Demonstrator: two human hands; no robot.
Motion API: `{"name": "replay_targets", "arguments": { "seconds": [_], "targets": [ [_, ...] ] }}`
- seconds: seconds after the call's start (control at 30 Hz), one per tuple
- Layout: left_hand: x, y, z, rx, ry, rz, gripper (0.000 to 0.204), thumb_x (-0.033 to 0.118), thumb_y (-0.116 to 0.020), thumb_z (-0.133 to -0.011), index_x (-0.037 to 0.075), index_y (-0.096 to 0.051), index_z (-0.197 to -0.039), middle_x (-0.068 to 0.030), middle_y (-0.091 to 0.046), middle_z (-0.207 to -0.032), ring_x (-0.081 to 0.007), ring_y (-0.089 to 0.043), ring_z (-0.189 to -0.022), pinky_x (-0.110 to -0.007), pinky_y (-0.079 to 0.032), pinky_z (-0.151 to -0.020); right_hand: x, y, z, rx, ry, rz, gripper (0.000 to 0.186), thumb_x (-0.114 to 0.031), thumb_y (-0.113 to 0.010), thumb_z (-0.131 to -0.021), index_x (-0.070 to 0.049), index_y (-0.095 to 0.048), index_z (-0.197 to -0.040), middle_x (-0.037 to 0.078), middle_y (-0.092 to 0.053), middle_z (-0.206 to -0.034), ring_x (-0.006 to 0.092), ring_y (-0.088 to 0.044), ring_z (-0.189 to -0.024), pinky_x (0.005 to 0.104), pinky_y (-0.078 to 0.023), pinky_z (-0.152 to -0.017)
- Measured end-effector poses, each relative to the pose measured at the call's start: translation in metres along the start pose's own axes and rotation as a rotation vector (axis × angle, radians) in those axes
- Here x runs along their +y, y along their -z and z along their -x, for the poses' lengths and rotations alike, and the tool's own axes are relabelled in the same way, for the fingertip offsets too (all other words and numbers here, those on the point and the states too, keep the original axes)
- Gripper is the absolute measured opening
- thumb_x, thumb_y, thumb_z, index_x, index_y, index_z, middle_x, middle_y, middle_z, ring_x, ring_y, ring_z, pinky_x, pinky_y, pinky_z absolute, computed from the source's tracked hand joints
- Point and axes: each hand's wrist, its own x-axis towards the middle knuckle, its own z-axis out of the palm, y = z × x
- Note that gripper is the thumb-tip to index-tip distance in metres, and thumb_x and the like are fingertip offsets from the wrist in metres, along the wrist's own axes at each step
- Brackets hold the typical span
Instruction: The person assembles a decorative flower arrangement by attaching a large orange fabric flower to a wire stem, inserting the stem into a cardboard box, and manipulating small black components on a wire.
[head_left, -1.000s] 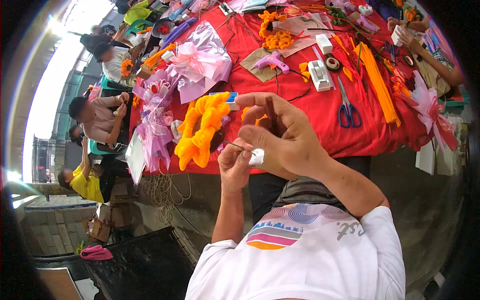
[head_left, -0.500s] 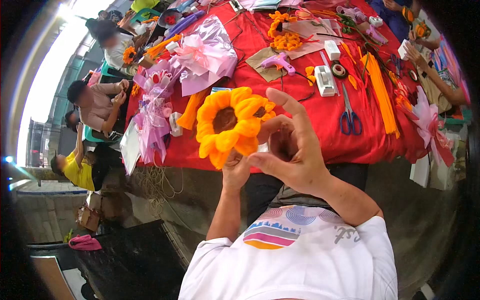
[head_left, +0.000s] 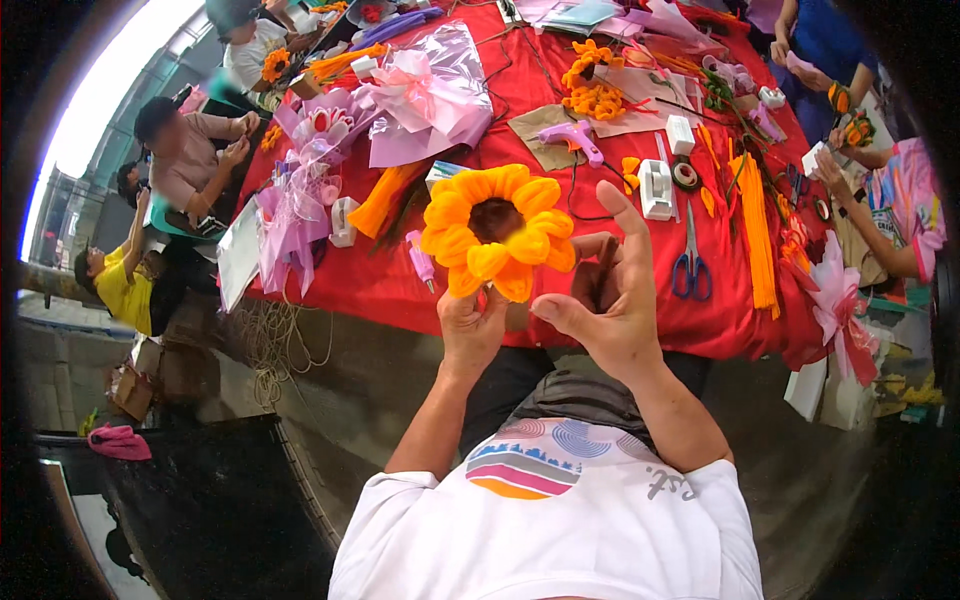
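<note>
An orange fuzzy sunflower with a dark brown centre [head_left: 497, 221] is held up over the near edge of the table, its face toward me. My left hand [head_left: 471, 330] grips it from below, thumb and fingers closed under the petals; the stem or back is hidden. Close to the flower's right side is my right hand [head_left: 615, 305], thumb and forefinger spread in a wide curve, with no held thing visible. Its other fingers are curled and in shadow. Behind the flower lie a purple glue gun [head_left: 421, 262] and a bundle of orange pipe cleaners [head_left: 385, 203].
On the red-covered table [head_left: 520, 90] lie blue-handled scissors [head_left: 691, 262], a white tape dispenser [head_left: 656, 190], another purple glue gun [head_left: 575, 138], long orange pipe cleaners [head_left: 757, 240], and pink-wrapped bouquets [head_left: 293, 190]. People sit along both sides. Tangled cord [head_left: 272, 345] hangs at the left.
The flower has turned more squarely toward me, and a small dark-centred part at its right edge no longer shows. My right hand has straightened upward, staying beside the petals. The view has shifted slightly.
</note>
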Motion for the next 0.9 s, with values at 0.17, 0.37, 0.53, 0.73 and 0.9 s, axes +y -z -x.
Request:
{"name": "replay_targets", "arguments": {
  "seconds": [0.17, 0.37, 0.53, 0.73, 0.9],
  "targets": [
    [0.010, -0.004, -0.001, -0.016, 0.071, -0.032, 0.026, -0.003, -0.063, -0.082, 0.003, -0.063, -0.107, -0.0089, -0.065, -0.096, -0.0207, -0.064, -0.082, -0.029, -0.048, -0.071, 0.009, 0.000, -0.001, 0.012, 0.040, 0.038, 0.099, -0.008, -0.081, -0.071, -0.008, -0.016, -0.145, 0.003, -0.052, -0.099, -0.0002, -0.043, -0.065, 0.0128, -0.032, -0.052],
    [0.020, -0.011, -0.005, 0.073, -0.092, -0.128, 0.025, -0.004, -0.065, -0.078, 0.002, -0.063, -0.103, -0.0135, -0.063, -0.099, -0.0275, -0.062, -0.091, -0.033, -0.049, -0.075, 0.007, 0.000, 0.004, 0.060, 0.064, 0.146, 0.111, -0.021, -0.088, -0.062, -0.011, -0.015, -0.145, 0.007, -0.046, -0.116, 0.0002, -0.044, -0.067, 0.0124, -0.034, -0.050],
    [0.007, -0.024, -0.005, 0.170, -0.161, -0.209, 0.022, -0.005, -0.064, -0.077, 0.000, -0.060, -0.098, -0.0172, -0.060, -0.103, -0.0333, -0.060, -0.093, -0.036, -0.050, -0.076, 0.007, 0.001, 0.001, 0.133, 0.213, 0.476, 0.121, -0.037, -0.091, -0.055, -0.011, -0.015, -0.145, 0.008, -0.039, -0.123, 0.0022, -0.042, -0.071, 0.0134, -0.034, -0.053],
    [0.010, -0.034, -0.008, 0.158, -0.245, -0.246, 0.021, -0.005, -0.063, -0.077, 0.000, -0.059, -0.097, -0.0180, -0.060, -0.098, -0.0341, -0.059, -0.090, -0.037, -0.050, -0.075, 0.009, 0.005, 0.001, 0.254, 0.237, 0.696, 0.124, -0.052, -0.086, -0.055, -0.003, -0.015, -0.144, 0.015, -0.033, -0.132, 0.0275, -0.037, -0.122, 0.0390, -0.039, -0.090],
    [0.005, -0.039, -0.009, 0.180, -0.215, -0.185, 0.018, -0.005, -0.062, -0.077, 0.001, -0.059, -0.094, -0.0170, -0.059, -0.094, -0.0341, -0.059, -0.088, -0.038, -0.049, -0.073, 0.006, 0.008, 0.008, 0.265, 0.512, 0.955, 0.106, -0.052, -0.083, -0.060, -0.002, -0.031, -0.138, 0.017, -0.036, -0.129, 0.0292, -0.040, -0.117, 0.0399, -0.040, -0.091]
  ]
}}
